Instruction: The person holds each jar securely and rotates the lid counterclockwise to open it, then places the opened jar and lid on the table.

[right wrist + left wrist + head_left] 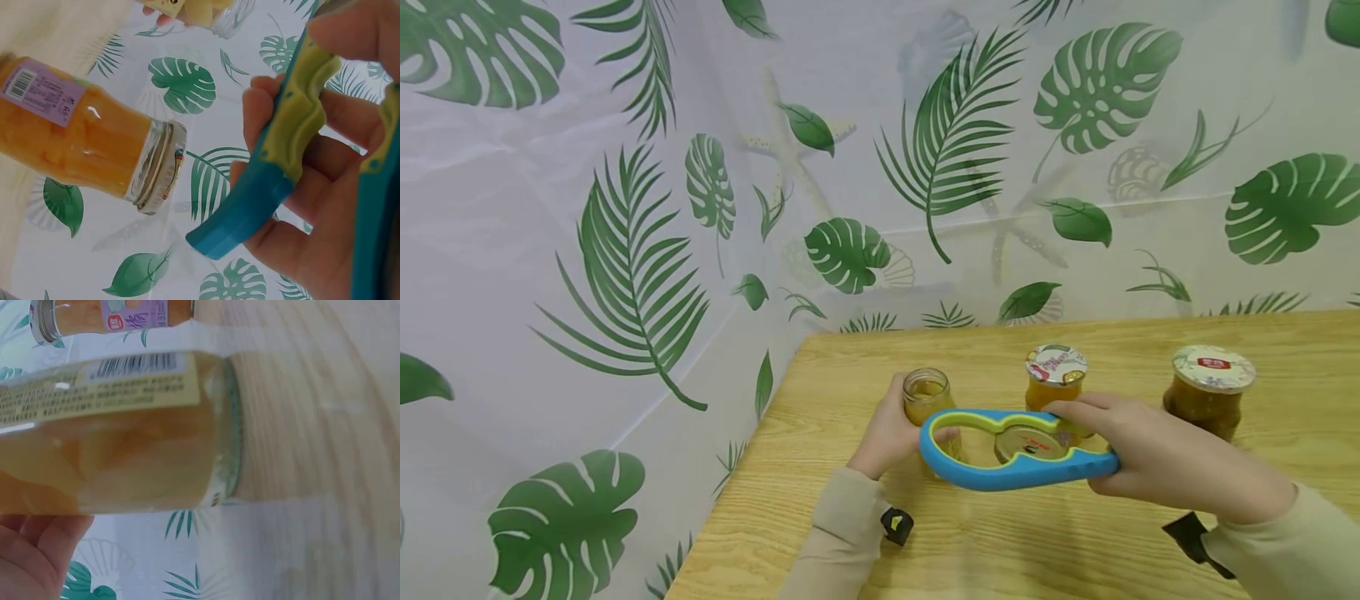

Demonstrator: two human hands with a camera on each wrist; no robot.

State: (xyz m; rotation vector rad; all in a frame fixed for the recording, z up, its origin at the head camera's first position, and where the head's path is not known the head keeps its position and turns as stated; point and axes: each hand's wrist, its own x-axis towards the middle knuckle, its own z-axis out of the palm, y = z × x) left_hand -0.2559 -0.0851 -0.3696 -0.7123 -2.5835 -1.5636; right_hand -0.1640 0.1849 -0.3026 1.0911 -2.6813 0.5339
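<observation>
Free rm: light-wood tabletop (985,542), bare strip in front, betw. both beige sleeves (838,533); 2nd bare strip at back, betw. lidless clear-glass jar w/ yellowish contents (927,392) and clear-glass jar of orange fruit w/ white patterned lid (1054,392); 3rd, narrower, orange jar to dark-brown-filled glass jar w/ cream lid (1202,408).

Obstr.: blue-and-lime plastic jar opener w/ looped frame (1022,477), R hand (1180,454) gripping, spans front approach to lidless & orange jars; R wrist view shows gap betw. opener and orange jar. L hand (891,433) around lidless jar, blocks its L side. R hand partly covers front access, dark jar. White leaf-print sheet (925,287) bounds back & L.
</observation>
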